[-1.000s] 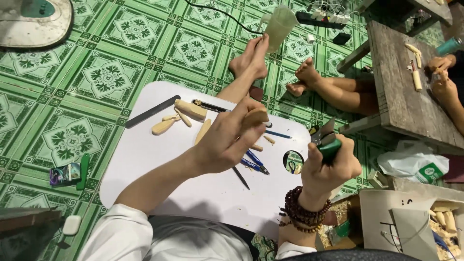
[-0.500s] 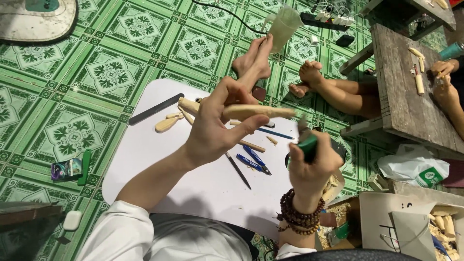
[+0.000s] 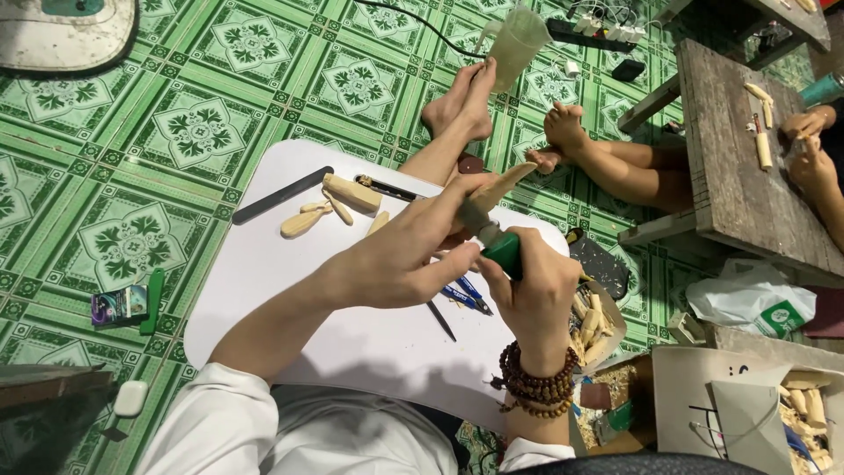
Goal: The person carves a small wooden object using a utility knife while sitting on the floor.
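Observation:
My left hand (image 3: 400, 255) holds a pale wooden stick (image 3: 505, 185) above a white lap board (image 3: 352, 334); the stick points up and to the right. My right hand (image 3: 532, 286), with a bead bracelet on the wrist, is closed on a green-handled knife (image 3: 501, 246) whose blade meets the stick near my left fingers. On the board behind my hands lie several carved wooden pieces (image 3: 338, 202), a dark flat file (image 3: 281, 195) and blue pens (image 3: 466, 297).
Another person's bare feet (image 3: 563, 132) and hands (image 3: 804, 149) are at a wooden bench (image 3: 738, 167) to the right. A box of wood pieces (image 3: 593, 321), cardboard boxes (image 3: 747, 405) and a plastic bag (image 3: 747, 299) sit lower right. Green tiled floor (image 3: 176, 132) surrounds.
My right hand has moved up and left with the knife to the stick. My left hand has tilted the stick from level to pointing up and right.

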